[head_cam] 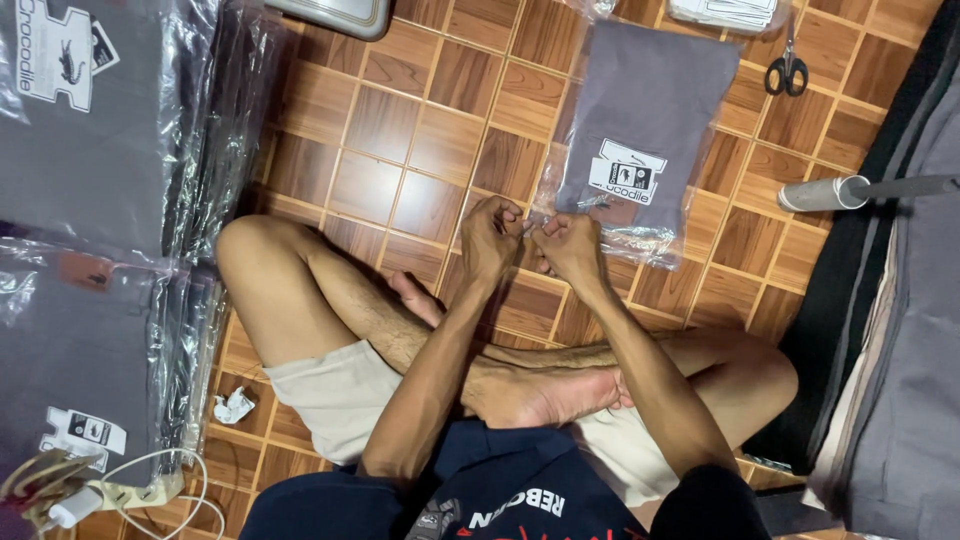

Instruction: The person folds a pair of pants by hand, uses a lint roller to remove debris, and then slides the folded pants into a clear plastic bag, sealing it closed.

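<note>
I sit cross-legged on a wood-pattern tiled floor. A folded grey garment in a clear plastic bag lies in front of me, a white card tag near its close end. My left hand and my right hand meet at the bag's near left corner, fingers pinched on the plastic edge. The two hands almost touch each other. What sits between the fingertips is too small to make out.
Stacks of bagged grey garments fill the left side. Black-handled scissors lie at the upper right, near a grey tube roll. Folded fabric piles stand at the right. A power strip with white cable and crumpled paper lie lower left.
</note>
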